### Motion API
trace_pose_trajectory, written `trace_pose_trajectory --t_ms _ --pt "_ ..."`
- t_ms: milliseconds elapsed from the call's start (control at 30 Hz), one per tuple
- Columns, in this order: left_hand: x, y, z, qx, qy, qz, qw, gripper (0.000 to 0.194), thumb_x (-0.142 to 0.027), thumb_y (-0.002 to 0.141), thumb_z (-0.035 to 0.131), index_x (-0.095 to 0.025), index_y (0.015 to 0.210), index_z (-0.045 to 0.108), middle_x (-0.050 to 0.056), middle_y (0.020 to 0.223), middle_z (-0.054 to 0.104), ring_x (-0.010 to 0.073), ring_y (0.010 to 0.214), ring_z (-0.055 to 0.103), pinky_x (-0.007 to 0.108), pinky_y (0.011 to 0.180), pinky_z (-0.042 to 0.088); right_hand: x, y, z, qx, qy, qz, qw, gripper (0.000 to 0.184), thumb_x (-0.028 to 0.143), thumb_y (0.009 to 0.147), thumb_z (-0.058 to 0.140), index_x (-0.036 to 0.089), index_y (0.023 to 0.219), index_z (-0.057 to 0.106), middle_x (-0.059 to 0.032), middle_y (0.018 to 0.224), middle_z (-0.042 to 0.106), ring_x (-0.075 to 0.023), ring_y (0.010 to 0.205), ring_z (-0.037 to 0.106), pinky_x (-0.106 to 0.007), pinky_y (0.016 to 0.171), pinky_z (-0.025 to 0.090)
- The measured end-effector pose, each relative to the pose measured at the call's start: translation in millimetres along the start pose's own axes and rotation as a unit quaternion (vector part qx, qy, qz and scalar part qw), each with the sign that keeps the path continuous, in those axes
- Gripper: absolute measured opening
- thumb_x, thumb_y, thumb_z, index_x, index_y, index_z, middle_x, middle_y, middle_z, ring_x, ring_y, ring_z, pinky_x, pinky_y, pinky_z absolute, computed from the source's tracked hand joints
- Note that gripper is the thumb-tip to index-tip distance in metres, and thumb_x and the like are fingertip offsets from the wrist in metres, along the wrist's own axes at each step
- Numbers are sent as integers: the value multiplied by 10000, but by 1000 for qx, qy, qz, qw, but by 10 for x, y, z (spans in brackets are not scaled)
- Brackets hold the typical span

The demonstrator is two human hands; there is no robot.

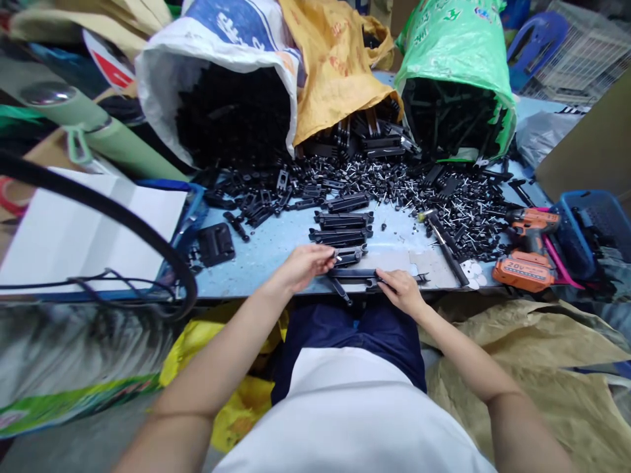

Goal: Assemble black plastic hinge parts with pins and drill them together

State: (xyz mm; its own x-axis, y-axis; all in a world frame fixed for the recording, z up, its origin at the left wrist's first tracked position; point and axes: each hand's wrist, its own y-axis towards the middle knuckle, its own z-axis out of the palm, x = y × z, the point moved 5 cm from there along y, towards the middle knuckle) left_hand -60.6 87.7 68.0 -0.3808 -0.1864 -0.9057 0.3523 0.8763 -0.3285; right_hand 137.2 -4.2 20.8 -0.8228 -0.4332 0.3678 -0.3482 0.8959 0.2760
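Note:
My left hand (pixel 311 264) is closed in a pinch around a small silver screw (pixel 336 255), just above the table's front edge. A long black plastic bar (pixel 357 272) lies at that edge, with a thinner black arm (pixel 340 291) angled out below it. Closed on the bar's right part is my right hand (pixel 400 289), fingertips over its top. Beyond the hands, several black folded plastic assemblies (pixel 341 235) lie in a row going away from me. Loose screws and small black parts (pixel 394 180) are heaped behind them.
A white sack (pixel 165 85), a yellow sack (pixel 320 72) and a green bag (pixel 453 46) spill black parts at the back. A hammer (pixel 447 251), an orange cordless drill (pixel 527 253) and a blue basket (pixel 582 230) lie right. A black cable (pixel 123 223) arcs at left.

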Motion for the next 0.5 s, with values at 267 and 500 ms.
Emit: trace_pose_trajectory --t_ms 267,500 --pt "531 -227 23 -73 -221 -111 966 294 -341 501 754 -132 647 607 -21 540 568 87 517 515 226 541 414 4 22 -29 23 -11 -8 1000 357 309 932 352 171 1195 550 -88 900 677 -167 790 592 -302 712 440" --pt "465 -152 -11 -19 -22 12 1000 228 -359 678 635 -141 745 648 10 594 609 126 534 545 275 566 459 49 15 -54 -23 -33 -47 998 344 277 933 360 149 1200 535 -67 783 658 -158 729 584 -284 669 439"
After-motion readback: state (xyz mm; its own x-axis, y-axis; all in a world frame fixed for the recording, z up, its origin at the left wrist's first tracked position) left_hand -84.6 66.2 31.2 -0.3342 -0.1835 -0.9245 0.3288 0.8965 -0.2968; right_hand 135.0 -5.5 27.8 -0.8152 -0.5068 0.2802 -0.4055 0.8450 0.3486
